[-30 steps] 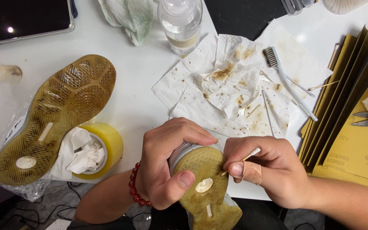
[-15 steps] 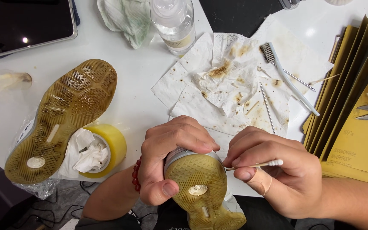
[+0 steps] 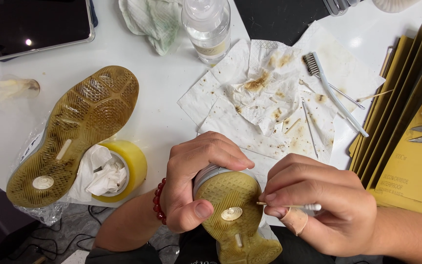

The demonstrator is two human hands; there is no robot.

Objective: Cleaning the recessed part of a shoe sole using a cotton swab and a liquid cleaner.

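Far left, a second shoe is lying sole-up beside a yellow tape roll. Near centre, the left hand is gripping the upturned shoe, fingers wrapped tight. The right hand is pinching a thin stick, its tip touching the sole.

Left hand clenched, right hand pinching (bandaged finger).
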